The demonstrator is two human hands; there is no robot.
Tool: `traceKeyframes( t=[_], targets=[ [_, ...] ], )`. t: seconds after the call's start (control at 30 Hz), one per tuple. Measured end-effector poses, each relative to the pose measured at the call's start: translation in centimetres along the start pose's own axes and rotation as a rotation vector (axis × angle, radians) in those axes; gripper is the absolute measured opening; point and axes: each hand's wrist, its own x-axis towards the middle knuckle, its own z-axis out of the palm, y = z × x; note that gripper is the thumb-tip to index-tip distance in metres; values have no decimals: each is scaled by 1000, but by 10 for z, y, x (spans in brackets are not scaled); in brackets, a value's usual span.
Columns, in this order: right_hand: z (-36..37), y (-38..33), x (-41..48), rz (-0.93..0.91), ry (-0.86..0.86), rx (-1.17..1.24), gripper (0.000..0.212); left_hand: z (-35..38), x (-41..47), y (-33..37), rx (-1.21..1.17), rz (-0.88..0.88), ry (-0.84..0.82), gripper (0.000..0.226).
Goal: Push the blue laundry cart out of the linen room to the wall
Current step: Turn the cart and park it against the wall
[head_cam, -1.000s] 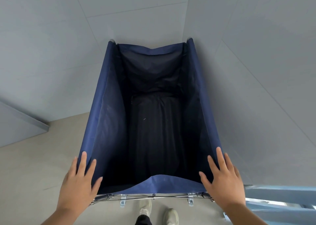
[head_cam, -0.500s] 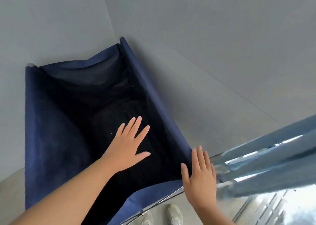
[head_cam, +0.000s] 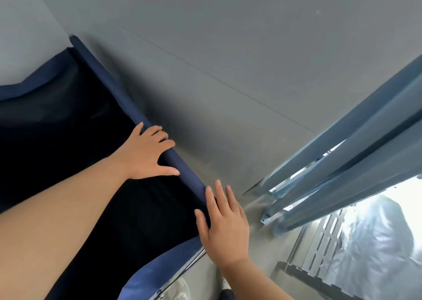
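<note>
The blue laundry cart point(head_cam: 107, 83) fills the left half of the view, its dark fabric bag open at the top. Its right rim lies along the grey wall point(head_cam: 228, 60), and its far end reaches the corner. My left hand point(head_cam: 146, 156) reaches across the bag, with the fingers curled over the right rim and the thumb lying inside. My right hand point(head_cam: 225, 229) rests flat on the cart's near right corner, fingers apart. The cart's wheels are hidden.
A grey-blue door frame point(head_cam: 354, 151) slants across the right side, close to the cart's near corner. Beyond it a perforated metal rack point(head_cam: 326, 242) stands in bright light. The cart's metal frame bar point(head_cam: 182, 270) shows below the fabric. Pale floor lies under my right arm.
My view has swung right. My left hand left the near left corner, crossed over the bag and took hold of the right rim. My right hand stayed at the near right corner.
</note>
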Motion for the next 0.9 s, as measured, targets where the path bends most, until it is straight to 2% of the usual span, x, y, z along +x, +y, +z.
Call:
traceKeyframes(
  t=[0.33, 0.5, 0.9],
  targets=[
    [-3, 26, 25, -50, 14, 45, 53, -13, 21, 5, 0, -22, 8, 98],
    [-3, 40, 36, -92, 17, 51, 53, -14, 32, 8, 12, -44, 9, 111],
    [0, 60, 75, -161, 11, 68, 52, -14, 56, -3, -36, -118, 15, 114]
  ],
)
